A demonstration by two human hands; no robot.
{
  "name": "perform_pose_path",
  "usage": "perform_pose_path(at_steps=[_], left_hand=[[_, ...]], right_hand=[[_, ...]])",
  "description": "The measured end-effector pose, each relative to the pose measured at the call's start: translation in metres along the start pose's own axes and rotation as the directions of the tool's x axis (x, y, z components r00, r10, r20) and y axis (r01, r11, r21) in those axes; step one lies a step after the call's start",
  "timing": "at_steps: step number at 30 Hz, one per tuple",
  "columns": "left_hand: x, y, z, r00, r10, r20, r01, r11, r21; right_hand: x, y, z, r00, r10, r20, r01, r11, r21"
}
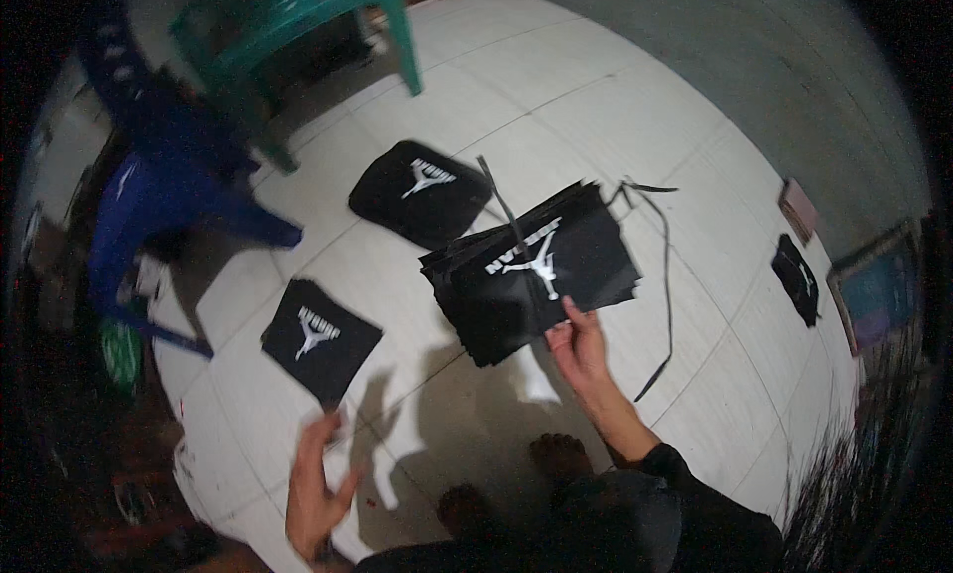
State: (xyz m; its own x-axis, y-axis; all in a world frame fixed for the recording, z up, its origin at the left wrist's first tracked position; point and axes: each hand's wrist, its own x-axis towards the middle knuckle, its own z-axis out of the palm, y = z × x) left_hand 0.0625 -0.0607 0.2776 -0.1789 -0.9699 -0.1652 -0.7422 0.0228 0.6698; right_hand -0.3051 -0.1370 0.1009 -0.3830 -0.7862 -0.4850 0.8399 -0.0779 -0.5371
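Observation:
A thick bundle of black fabric pieces (581, 255) with a white printed figure is in front of me, a dark strip crossing over it. My right hand (583, 353) grips the bundle's near edge, thumb on top and fingers beneath. To the left lies a smaller black printed piece (316, 340), perhaps several stacked. My left hand (320, 489) is just below its near corner, thumb and fingers apart; whether a fingertip touches the corner I cannot tell. Behind the bundle, a black stack with rounded corners (402, 201) rests on the floor.
White tiles (735, 265) cover the floor. A thin black strap (667, 305) trails right of the bundle. A blue plastic chair (169, 196) and a green one (298, 22) stand at the left and back. Another black printed piece (796, 280) lies far right near a framed panel (879, 285).

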Motion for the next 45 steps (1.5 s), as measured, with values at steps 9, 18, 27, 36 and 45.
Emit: perform_pose_path(at_steps=[9, 18, 27, 36, 45], left_hand=[[-0.051, -0.096, 0.086, 0.893, -0.306, 0.33, 0.351, 0.933, -0.084], [-0.053, -0.088, 0.086, 0.895, -0.323, 0.307, 0.378, 0.915, -0.142], [-0.042, -0.061, 0.108, 0.95, -0.184, 0.251, 0.262, 0.908, -0.326], [-0.005, -0.039, 0.111, 0.956, -0.091, 0.279, 0.22, 0.848, -0.481], [-0.033, -0.102, 0.082, 0.934, -0.311, 0.176, 0.349, 0.685, -0.639]], right_hand=[[0.073, -0.038, -0.115, 0.991, 0.114, -0.074, -0.132, 0.679, -0.723], [0.077, -0.13, -0.273, 0.973, -0.226, 0.055, -0.026, -0.337, -0.941], [-0.086, 0.114, -0.107, 0.575, 0.779, 0.25, -0.093, 0.366, -0.926], [-0.092, 0.092, -0.055, 0.54, 0.79, 0.29, 0.198, 0.216, -0.956], [-0.076, 0.04, -0.001, 0.307, 0.948, 0.08, 0.297, -0.015, -0.955]])
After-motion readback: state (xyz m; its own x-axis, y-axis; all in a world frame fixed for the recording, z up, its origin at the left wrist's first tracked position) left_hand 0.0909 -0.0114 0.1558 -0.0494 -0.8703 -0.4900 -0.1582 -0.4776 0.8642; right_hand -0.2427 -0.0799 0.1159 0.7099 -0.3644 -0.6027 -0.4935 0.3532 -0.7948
